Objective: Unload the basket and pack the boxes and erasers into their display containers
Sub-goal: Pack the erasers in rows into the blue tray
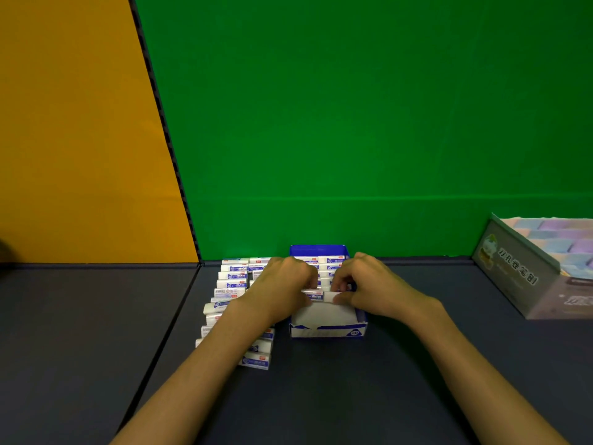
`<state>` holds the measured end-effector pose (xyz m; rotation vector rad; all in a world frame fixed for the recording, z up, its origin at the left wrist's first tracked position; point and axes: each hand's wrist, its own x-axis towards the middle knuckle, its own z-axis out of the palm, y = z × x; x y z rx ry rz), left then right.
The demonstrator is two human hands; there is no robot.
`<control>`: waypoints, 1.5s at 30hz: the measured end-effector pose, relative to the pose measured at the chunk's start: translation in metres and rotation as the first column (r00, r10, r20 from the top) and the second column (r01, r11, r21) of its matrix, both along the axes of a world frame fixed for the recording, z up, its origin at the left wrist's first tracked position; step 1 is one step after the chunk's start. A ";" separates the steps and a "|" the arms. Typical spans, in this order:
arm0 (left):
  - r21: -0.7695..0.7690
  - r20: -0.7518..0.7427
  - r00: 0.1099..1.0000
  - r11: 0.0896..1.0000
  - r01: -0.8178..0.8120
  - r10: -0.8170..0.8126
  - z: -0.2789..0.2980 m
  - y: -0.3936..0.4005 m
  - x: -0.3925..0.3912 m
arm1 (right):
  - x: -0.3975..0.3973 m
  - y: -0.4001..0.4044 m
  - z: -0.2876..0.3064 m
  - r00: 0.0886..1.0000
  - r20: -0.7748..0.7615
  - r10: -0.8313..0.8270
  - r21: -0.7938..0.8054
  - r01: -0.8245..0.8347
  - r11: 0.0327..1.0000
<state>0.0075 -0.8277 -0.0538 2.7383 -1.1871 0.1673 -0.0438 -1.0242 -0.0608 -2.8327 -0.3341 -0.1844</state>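
White erasers (231, 284) with blue labels lie in two rows left of a blue-and-white display box (327, 329), whose far half holds more erasers, its near half bare.

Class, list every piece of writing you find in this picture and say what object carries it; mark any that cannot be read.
"小孔卷笔刀", roughly, slightly blurred: slanted characters on the grey cardboard display box at the right edge.
Blue-and-white wrappers of the small white erasers in rows on the table: print too small to read.
Blue oval logo on the blue-and-white open eraser carton: too blurred to read.
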 end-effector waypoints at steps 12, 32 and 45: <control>-0.004 -0.060 0.998 1.000 0.010 -0.010 -0.004 0.004 0.001 | 0.002 -0.001 -0.003 1.000 0.006 0.010 -0.004 -0.010 1.000; -0.007 0.010 1.000 1.000 0.021 -0.021 0.002 0.011 -0.001 | -0.002 0.004 0.003 1.000 0.005 -0.010 -0.005 0.010 1.000; -0.080 0.006 0.994 0.991 -0.109 0.110 0.018 0.094 -0.003 | -0.004 0.059 0.019 0.990 0.076 0.117 0.153 -0.128 0.980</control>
